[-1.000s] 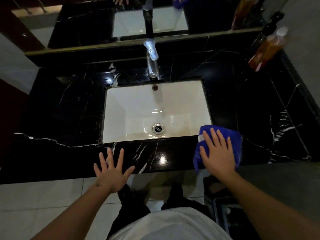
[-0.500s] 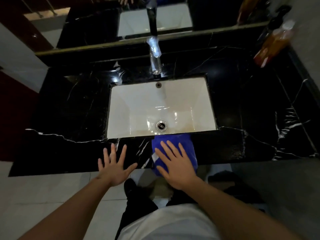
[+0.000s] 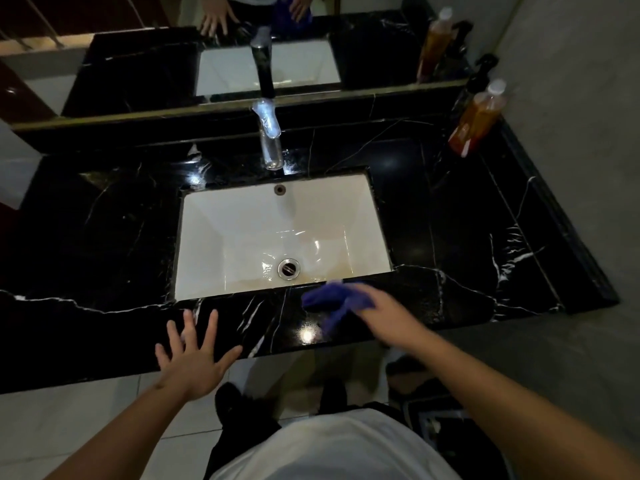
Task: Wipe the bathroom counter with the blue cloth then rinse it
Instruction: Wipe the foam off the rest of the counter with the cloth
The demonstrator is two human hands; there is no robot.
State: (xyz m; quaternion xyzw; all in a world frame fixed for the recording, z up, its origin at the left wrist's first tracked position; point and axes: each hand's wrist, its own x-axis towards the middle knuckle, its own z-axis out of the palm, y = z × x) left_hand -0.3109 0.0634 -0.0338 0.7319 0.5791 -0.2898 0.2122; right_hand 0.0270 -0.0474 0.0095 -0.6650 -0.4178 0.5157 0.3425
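1. I see the blue cloth (image 3: 332, 301) bunched on the front strip of the black bench (image 3: 450, 244), lower centre of the frame, just below the sink's (image 3: 277, 233) front edge.
2. My right hand (image 3: 381, 310) has its grip closed around the cloth; motion blur hides the exact fingers.
3. My left hand (image 3: 192, 355) lies lower left of centre at the bench's front edge, fingers spread wide, holding nothing.
4. The faucet (image 3: 268, 136) stands above the sink at upper centre.
5. An amber bottle (image 3: 479, 117) sits at upper right, a dark pump bottle (image 3: 479, 72) beside it.
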